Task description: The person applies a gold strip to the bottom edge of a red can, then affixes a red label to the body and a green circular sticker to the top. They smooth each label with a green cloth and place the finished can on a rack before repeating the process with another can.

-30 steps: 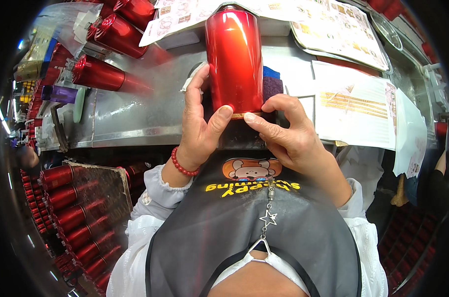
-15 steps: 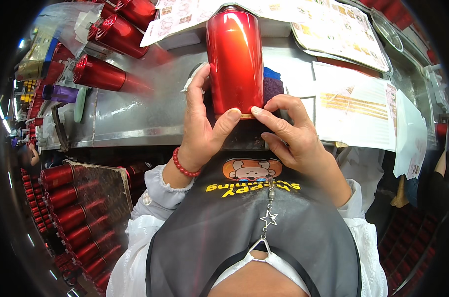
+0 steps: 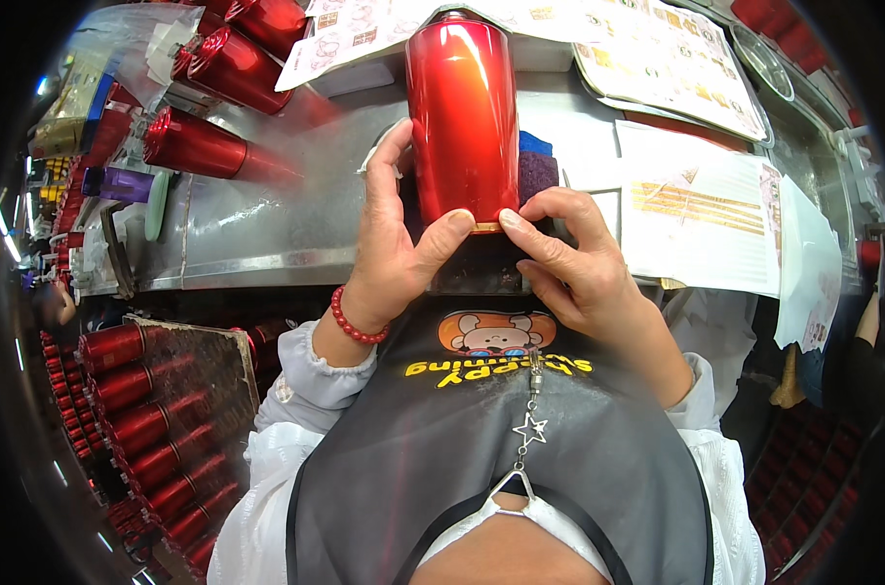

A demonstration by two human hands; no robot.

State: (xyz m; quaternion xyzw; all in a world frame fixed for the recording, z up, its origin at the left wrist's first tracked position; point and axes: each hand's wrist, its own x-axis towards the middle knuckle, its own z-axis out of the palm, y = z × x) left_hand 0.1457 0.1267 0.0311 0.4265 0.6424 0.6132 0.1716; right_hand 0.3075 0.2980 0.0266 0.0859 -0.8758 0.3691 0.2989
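A shiny red metal cylinder (image 3: pixel 462 112) lies lengthwise on the steel workbench (image 3: pixel 267 214), its near end toward me. My left hand (image 3: pixel 394 244) wraps its left side with the thumb pressed on the near rim. My right hand (image 3: pixel 569 263) pinches the near rim from the right, thumb and forefinger on a thin gold-coloured strip at the edge. Both thumbs meet at the bottom rim. A dark purple cloth (image 3: pixel 535 175) lies under the cylinder on the right.
More red cylinders (image 3: pixel 194 146) lie at the bench's far left, and several fill a tray (image 3: pixel 150 419) low on the left. Printed paper sheets (image 3: pixel 696 210) cover the bench on the right. A purple item (image 3: pixel 121 183) and pale green tool sit at the left.
My two thumbs have closed in together on the near rim of the cylinder; the cylinder itself has barely moved.
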